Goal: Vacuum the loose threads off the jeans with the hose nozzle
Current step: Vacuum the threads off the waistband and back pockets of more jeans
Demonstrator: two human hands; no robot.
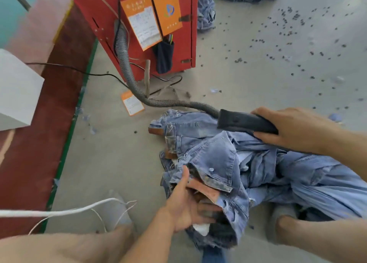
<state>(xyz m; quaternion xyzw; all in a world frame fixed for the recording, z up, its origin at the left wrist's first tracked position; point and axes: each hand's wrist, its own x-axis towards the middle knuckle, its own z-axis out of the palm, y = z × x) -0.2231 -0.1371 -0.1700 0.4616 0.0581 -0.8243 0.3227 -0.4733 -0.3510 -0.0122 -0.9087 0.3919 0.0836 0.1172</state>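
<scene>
A: Right hand (pixel 294 129)?
B: Wrapped round the black nozzle (pixel 246 121), long axis left-right, hose (pixel 127 64) trailing far-left to the red box (pixel 139 24).
A: Jeans (pixel 218 153)?
B: Heaped on the floor just under the nozzle. Left hand (pixel 188 207) grips the near waistband, nearer me.

Faded light-blue jeans (pixel 258 163) with brown leather patches at the waistband, lying on a pale grey floor (pixel 258 74) speckled with dark bits. Black nozzle (pixel 244 121) on a grey-and-black ribbed hose (pixel 127 64). Red cabinet (pixel 139 24) carrying orange tags; dark-red floor strip, green-edged, along the left.
</scene>
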